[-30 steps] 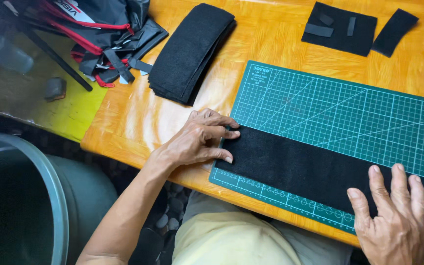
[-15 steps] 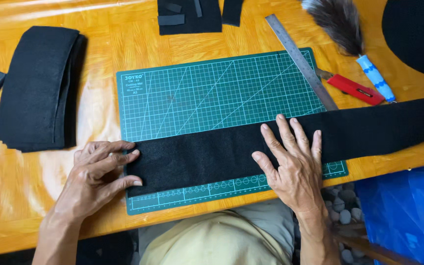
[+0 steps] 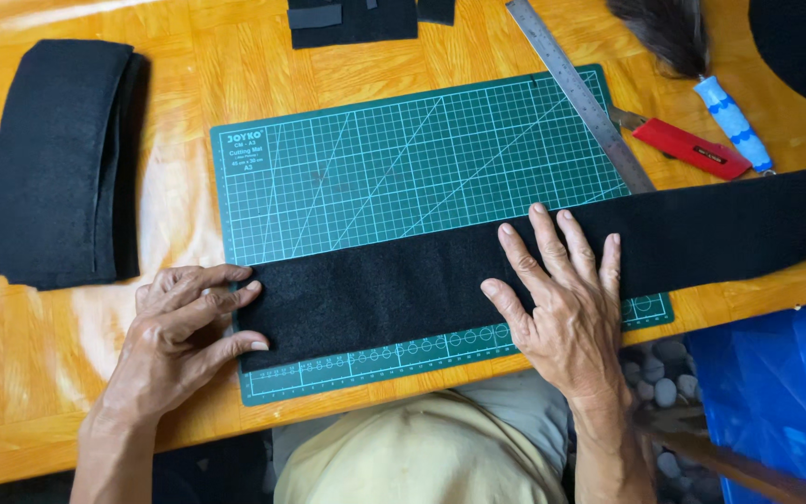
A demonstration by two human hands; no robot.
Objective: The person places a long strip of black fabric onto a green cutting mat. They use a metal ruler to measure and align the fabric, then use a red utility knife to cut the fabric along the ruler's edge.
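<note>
A long black felt strip [image 3: 403,285] lies across the lower part of a green cutting mat [image 3: 403,159] on an orange wooden table [image 3: 188,56] and runs off to the right. My left hand [image 3: 184,327] rests at the strip's left end, fingertips touching its edge. My right hand [image 3: 562,299] lies flat on the strip with fingers spread, pressing it down near the mat's right side.
A stack of black felt pieces [image 3: 62,163] sits at the left. A steel ruler [image 3: 578,93], a red utility knife [image 3: 687,147] and a duster with a blue and white handle [image 3: 701,65] lie at upper right. More black pieces [image 3: 352,19] are at the top. A blue bag [image 3: 776,392] is at lower right.
The view has swung to centre on the mat. My right hand has settled flat on the strip near the mat's right side. My left hand stays at the strip's left end.
</note>
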